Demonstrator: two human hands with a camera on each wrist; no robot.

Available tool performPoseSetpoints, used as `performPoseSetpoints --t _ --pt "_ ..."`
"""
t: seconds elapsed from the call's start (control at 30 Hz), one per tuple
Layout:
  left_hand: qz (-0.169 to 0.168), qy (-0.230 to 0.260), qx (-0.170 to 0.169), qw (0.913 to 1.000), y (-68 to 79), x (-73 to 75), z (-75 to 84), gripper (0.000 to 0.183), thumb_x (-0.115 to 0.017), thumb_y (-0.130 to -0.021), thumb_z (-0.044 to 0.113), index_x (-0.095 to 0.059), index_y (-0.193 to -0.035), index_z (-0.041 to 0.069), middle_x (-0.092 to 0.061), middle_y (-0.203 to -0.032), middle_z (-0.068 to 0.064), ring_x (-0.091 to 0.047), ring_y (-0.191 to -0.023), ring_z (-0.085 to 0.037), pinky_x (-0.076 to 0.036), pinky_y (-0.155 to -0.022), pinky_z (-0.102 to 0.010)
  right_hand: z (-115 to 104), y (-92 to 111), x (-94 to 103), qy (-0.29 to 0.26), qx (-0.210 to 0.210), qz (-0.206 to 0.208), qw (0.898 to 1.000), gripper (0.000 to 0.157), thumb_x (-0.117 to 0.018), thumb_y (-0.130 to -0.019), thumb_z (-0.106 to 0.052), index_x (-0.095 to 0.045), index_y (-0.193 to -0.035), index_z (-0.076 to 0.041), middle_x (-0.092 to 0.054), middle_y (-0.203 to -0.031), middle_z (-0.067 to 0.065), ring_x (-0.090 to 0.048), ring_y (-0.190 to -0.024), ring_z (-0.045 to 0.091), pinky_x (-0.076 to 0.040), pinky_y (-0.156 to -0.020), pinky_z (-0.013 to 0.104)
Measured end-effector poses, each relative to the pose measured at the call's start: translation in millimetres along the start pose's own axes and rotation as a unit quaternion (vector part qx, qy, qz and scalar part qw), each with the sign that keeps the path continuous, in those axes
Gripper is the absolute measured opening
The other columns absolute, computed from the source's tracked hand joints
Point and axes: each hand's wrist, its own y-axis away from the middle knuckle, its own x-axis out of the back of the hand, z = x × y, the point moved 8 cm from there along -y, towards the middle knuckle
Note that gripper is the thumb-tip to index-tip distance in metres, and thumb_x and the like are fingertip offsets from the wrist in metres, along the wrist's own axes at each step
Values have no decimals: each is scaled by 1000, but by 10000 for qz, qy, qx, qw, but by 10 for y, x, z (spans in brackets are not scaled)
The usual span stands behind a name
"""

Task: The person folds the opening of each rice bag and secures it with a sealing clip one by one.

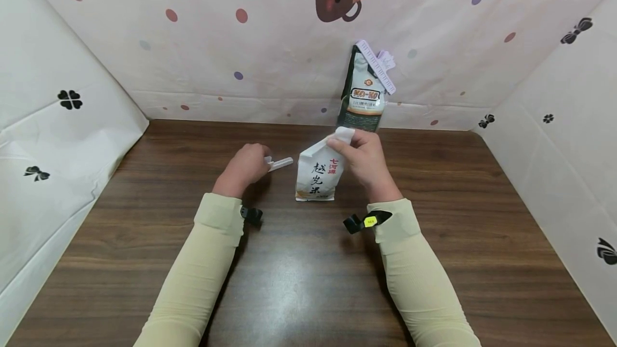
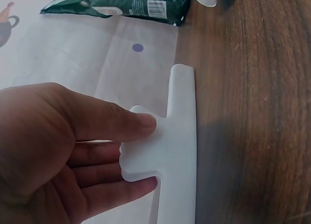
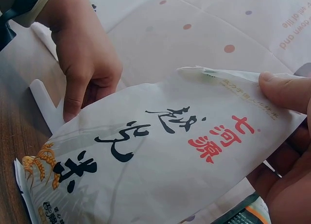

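Observation:
Between thumb and fingers, my left hand [image 1: 248, 167] pinches the handle of a white bag clip [image 2: 177, 151], whose long bar stands out to the right in the left wrist view. My right hand [image 1: 367, 162] grips the folded top corner of a white rice bag [image 1: 315, 175] with red and black characters. The bag's bottom is at the tabletop, and its body leans to the right. In the right wrist view the bag's printed face fills the middle, with the left hand [image 3: 87, 63] behind it. Clip and bag are apart.
A green and white KO-KO bag [image 1: 362, 95] stands against the back backdrop, a pale purple ruler-like clip [image 1: 378, 68] across its top. Below is a brown wooden table [image 1: 279, 293]. White patterned sheets [image 1: 58, 138] rise at the sides and back.

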Motion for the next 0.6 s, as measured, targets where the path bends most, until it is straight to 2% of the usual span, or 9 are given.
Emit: performPoseSetpoints --t 0.33,0.6 --pt "-57 -155 -50 9999 0 1 10 28 -55 -95 12 -62 -120 1 -64 -110 -16 -57 -91 -27 -50 -83 -41 2 5 6 -12 -14 26 10000 28 -75 -85 -26 -72 -104 -6 -68 -99 8 -60 -85 20 -52 -73 30" --pt "61 -116 -108 9999 19 38 19 29 -53 -96 11 -61 -121 -1 -63 -114 -18 -57 -96 -29 -50 -89 -44 8 -2 0 -35 -23 1 10000 27 -75 -86 -27 -73 -104 -6 -69 -99 8 -61 -87 20 -53 -74 30"
